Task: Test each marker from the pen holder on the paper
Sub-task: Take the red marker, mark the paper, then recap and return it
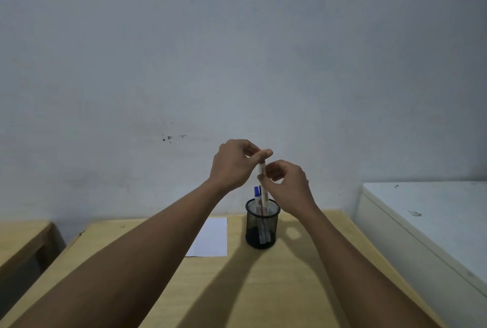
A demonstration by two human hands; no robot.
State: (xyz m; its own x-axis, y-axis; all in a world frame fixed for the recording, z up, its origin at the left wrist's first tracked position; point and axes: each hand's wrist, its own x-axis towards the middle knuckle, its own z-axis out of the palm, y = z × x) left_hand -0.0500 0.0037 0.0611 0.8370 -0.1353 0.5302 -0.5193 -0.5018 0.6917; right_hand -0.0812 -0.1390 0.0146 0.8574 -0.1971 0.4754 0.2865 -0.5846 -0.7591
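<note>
A black mesh pen holder (261,238) stands on the wooden desk (263,288) near the wall. Inside it are a blue-capped marker (256,194) and another with a dark cap. Above the holder a white marker (262,169) is held upright between both hands. My left hand (234,164) pinches its top end with thumb and fingers. My right hand (287,180) grips its barrel lower down. The marker's lower end reaches the holder's rim. A white sheet of paper (213,238) lies flat on the desk, left of the holder, partly hidden by my left forearm.
A grey wall rises right behind the desk. A white cabinet (432,211) stands to the right of the desk, a little higher. Another wooden table (21,235) sits to the left across a narrow gap.
</note>
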